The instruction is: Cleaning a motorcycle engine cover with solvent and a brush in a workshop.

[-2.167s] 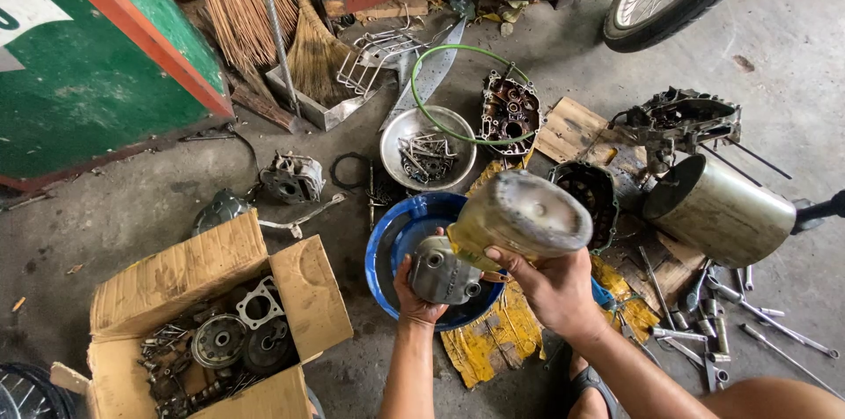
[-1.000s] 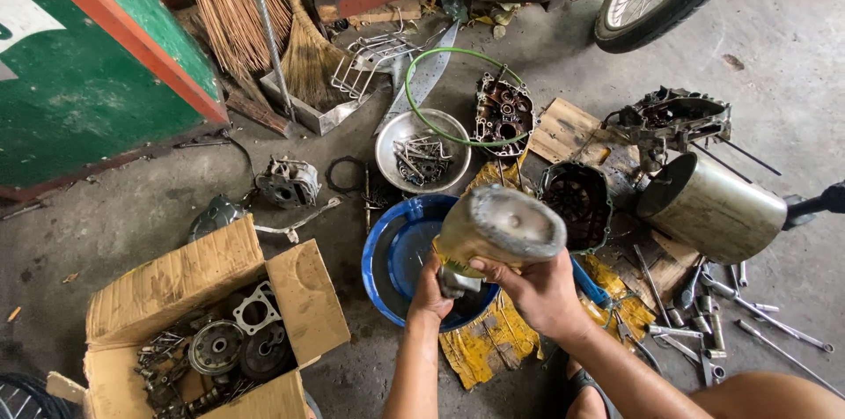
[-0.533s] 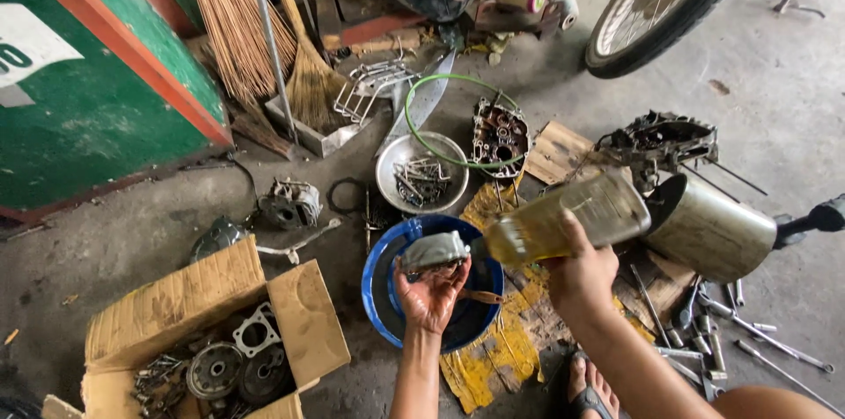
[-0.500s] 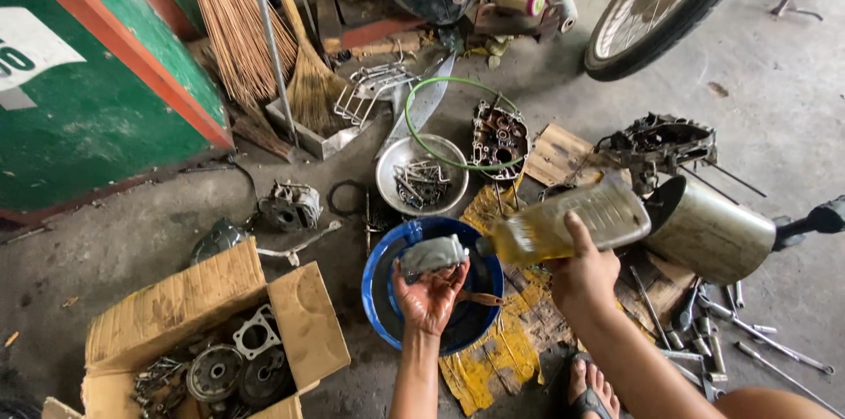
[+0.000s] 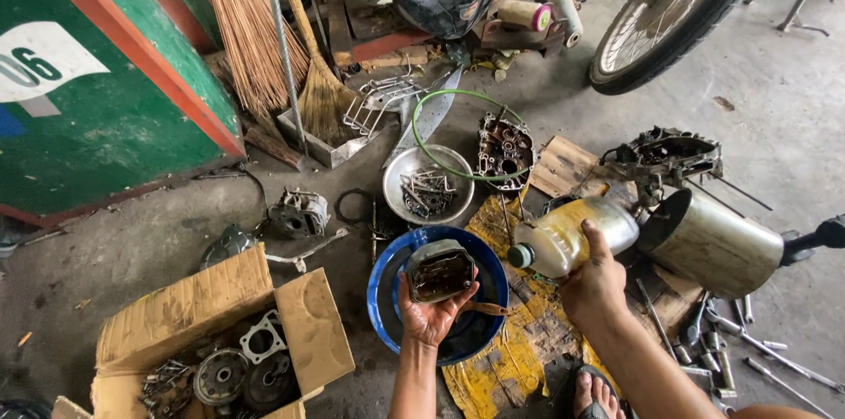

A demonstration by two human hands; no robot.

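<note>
Metal engine cover (image 5: 438, 269) sits in the left hand (image 5: 431, 312), fingers cupped under it, over the blue basin (image 5: 387, 283). Right hand (image 5: 594, 283) wraps fingers around a tilted plastic bottle (image 5: 563, 238), just right of it. Steel bowl of bolts (image 5: 427, 183) farther back; cardboard box (image 5: 211, 331) near left.

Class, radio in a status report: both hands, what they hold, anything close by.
Left hand cradles grimy metal engine part over blue basin. Right hand grips plastic bottle, tilted, capped end toward the part. Steel bowl of bolts just beyond.
</note>
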